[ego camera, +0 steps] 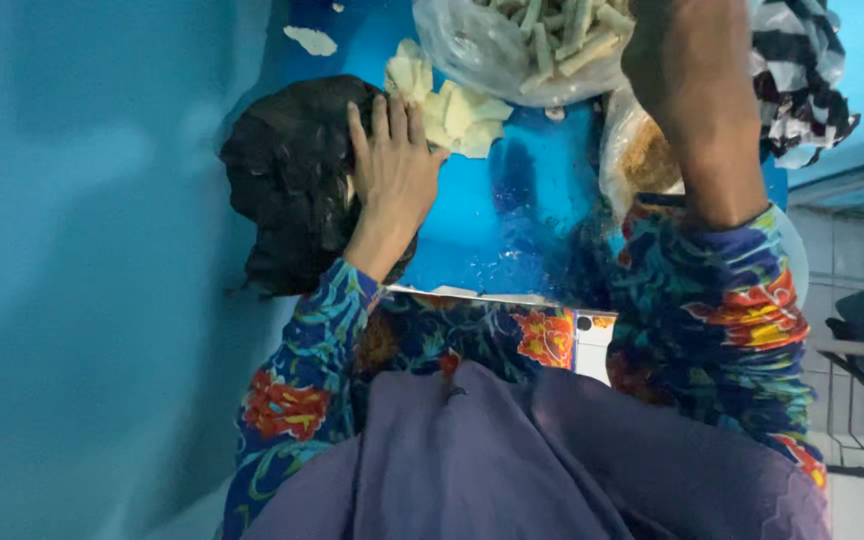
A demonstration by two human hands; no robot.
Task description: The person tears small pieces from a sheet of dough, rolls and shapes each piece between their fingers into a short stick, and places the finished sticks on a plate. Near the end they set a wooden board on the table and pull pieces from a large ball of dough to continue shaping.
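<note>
The left hand (392,170) lies flat, fingers together, on a black bag (287,185) at the centre left. The right hand is out of the frame at the top; only its forearm (697,110) shows beside a clear bag of pale sticks (527,45), so its grip cannot be told. Pale slices (452,115) lie just past the left fingertips. The desk (512,210) is wet blue; a blue wall fills the left.
</note>
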